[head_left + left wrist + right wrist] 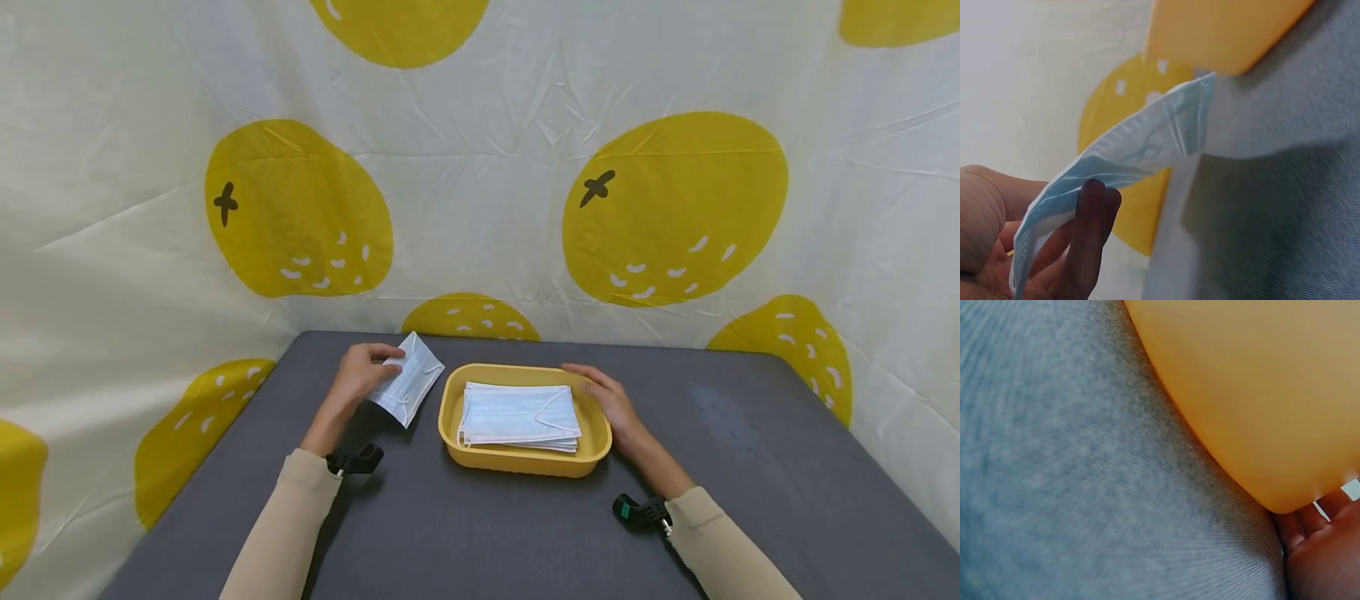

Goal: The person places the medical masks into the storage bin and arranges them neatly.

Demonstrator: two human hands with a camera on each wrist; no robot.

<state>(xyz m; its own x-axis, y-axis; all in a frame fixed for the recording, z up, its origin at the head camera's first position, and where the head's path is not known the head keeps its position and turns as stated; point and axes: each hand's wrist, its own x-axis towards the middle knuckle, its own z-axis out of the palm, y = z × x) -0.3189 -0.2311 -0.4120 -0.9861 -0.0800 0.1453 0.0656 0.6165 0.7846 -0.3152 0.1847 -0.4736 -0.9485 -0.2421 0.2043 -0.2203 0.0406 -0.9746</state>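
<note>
In the head view my left hand (365, 372) holds a light blue pleated face mask (414, 375) just left of a yellow plastic tray (525, 460). The left wrist view shows that mask (1129, 147) edge-on and bent, pinched between thumb and fingers, above the table. My right hand (611, 404) holds the tray's right end, fingers along the far right corner and thumb over the rim. Inside the tray lies a stack of similar masks (517, 412), ear loops showing on top. In the right wrist view the tray's outer wall (1254, 394) covers most of the fingers.
Both hands work over a dark grey table (487, 533). A pale curtain (480, 225) printed with yellow fruit hangs behind the far edge and along the sides. Each wrist wears a black strap, the left one (354, 459) being close to the table.
</note>
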